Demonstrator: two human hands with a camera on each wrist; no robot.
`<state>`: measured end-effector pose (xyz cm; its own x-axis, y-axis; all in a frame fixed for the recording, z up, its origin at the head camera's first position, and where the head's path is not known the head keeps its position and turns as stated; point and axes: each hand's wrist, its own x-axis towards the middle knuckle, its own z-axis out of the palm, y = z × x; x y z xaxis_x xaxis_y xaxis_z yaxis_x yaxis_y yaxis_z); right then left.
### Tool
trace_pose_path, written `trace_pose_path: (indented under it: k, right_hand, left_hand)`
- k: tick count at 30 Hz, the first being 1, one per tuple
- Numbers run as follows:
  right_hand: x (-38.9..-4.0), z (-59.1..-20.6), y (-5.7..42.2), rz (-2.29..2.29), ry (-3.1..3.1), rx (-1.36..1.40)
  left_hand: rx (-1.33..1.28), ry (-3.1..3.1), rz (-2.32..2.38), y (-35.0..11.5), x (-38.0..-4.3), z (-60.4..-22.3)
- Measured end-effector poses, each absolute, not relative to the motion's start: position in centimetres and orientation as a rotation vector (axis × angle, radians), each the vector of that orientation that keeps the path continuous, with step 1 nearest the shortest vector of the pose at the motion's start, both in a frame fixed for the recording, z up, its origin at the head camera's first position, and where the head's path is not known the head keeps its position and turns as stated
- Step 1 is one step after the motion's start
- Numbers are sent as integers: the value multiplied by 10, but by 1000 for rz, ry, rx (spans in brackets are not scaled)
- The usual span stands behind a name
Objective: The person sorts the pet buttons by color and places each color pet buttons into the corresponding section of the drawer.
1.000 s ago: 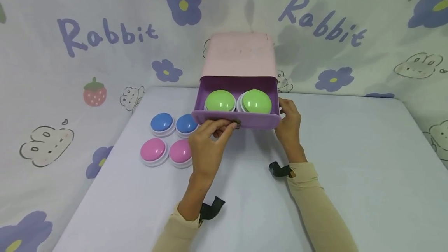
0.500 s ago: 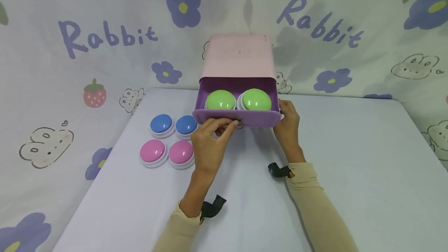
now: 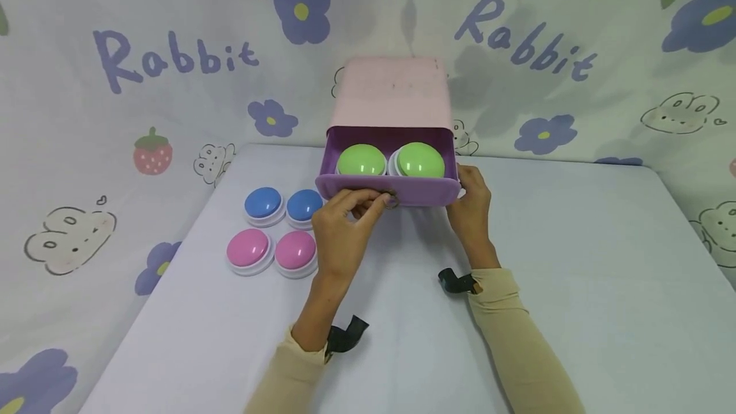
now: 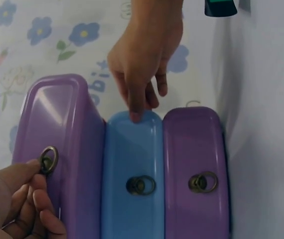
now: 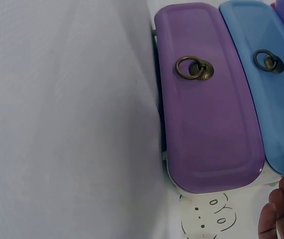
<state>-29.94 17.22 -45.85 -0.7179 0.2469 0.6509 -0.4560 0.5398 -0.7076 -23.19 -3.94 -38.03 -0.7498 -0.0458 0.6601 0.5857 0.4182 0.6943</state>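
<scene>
In the head view my left hand [image 3: 344, 235] pinches the ring pull [image 3: 392, 199] of a pulled-out purple drawer [image 3: 414, 191], the top one of a pink drawer cabinet [image 3: 397, 91]. Two green dome-shaped buttons [image 3: 362, 160] with white bases sit side by side in that drawer. My right hand [image 3: 471, 206] is at the cabinet's right side. In the left wrist view a digit of the right hand [image 4: 147, 64] touches the end of the blue drawer [image 4: 132, 149], its other fingers loosely bent. Below the blue drawer is another purple drawer [image 5: 209, 114]; both look pushed in.
Left of the cabinet on the white table [image 3: 575, 286] are two blue buttons [image 3: 263, 203] and two pink buttons [image 3: 248, 249]. A patterned cloth backdrop [image 3: 190, 101] hangs behind the cabinet. Black straps [image 3: 347, 335] are on both wrists.
The top drawer has slid slightly inward, with the left hand moving along on its ring pull. The green buttons have moved with it. The right hand stays at the cabinet's side.
</scene>
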Motion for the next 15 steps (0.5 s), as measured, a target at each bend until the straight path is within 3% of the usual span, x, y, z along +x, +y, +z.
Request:
trace_pose_path:
  k: [15]
  right_hand:
    - [-300, -458, 172, 1195, -2050, 148]
  left_hand:
    - [-453, -2083, -1357, -39, -241, -378]
